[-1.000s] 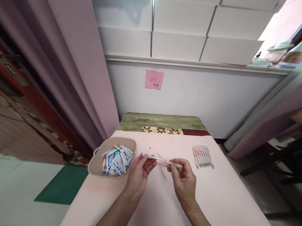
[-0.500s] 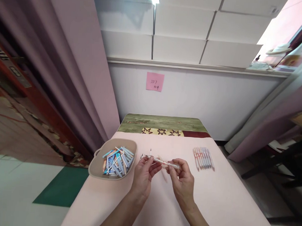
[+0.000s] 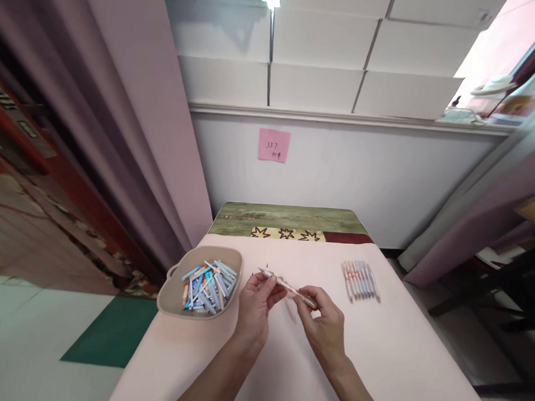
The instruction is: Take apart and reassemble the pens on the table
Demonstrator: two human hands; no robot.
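Both of my hands hold one thin clear pen (image 3: 287, 286) above the pink table (image 3: 389, 359). My left hand (image 3: 257, 309) pinches its front end near the tip, and my right hand (image 3: 324, 327) pinches its back end. The pen slants down toward the right. A pale pen piece (image 3: 291, 310) lies on the table under my hands. A beige tray (image 3: 175, 291) of several blue, white and orange pen parts sits to the left of my left hand. A row of several finished pens (image 3: 360, 280) lies to the right.
Two small dark refill tips (image 3: 267, 265) lie on the table beyond my left hand. A green patterned cloth (image 3: 288, 220) covers the table's far end against a white wall with a pink note (image 3: 274, 144). Curtains hang on both sides.
The pen has tilted, its left end rising and its right end dropping. Both hands have drawn slightly nearer to me and closer together.
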